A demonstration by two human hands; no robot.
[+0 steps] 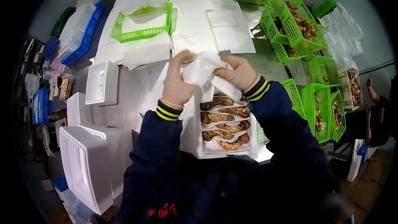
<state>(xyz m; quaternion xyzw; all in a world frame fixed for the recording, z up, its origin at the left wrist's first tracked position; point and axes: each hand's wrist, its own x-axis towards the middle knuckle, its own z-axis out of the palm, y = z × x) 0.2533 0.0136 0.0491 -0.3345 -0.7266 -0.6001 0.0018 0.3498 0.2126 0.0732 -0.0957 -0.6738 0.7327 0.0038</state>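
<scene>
In gloves, my left hand point(179, 82) and my right hand point(238, 73) both grip a crumpled white paper sheet point(202, 67). The fingers are closed on it from either side, and a folded end hangs below my right hand. Whether anything lies inside the paper is hidden. Just under my hands stands a white foam box point(191, 135). Several long brown mushrooms point(226, 134) lie crosswise in it, one behind another, with white paper between them. My hands and the paper cover the far end of the box.
White paper sheets point(230, 37) cover the far steel table, where a green basket point(141, 32) holds more sheets. Foam boxes point(103, 84) stand at left. Stacked green baskets of mushrooms point(304, 31) line the right. Another person's hand point(369, 84) shows at far right.
</scene>
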